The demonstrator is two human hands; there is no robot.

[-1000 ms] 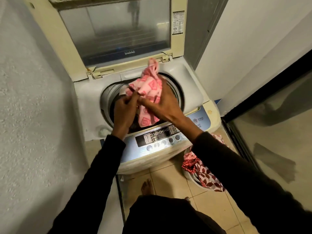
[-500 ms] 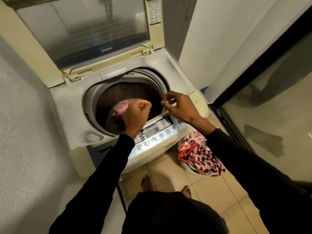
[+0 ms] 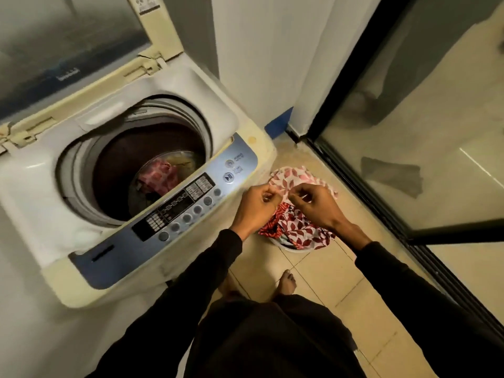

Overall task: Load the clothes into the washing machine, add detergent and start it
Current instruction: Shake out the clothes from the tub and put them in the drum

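Here, both hands hover over the basket [image 3: 293,246] of leaf-print clothes [image 3: 297,227], left hand [image 3: 256,207] and right hand [image 3: 317,204] each with fingers curled, seemingly pinching pale cloth edge [image 3: 285,181] between them; pink garment [image 3: 158,177] lies in washing machine [image 3: 191,85] drum, left of fingers.

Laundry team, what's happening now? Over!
Both hands, left and right, pinching the leaf-print cloth over the basket. Pink cloth in drum. Lid up, nothing blocking.

Washer [image 3: 246,148] lid up, pink cloth [image 3: 158,177] in drum. Right of washer: basket [image 3: 290,245] w/ red-leaf clothes [image 3: 294,227]; left hand [image 3: 257,207] & right hand [image 3: 316,204] hovered above it, fingers curled.
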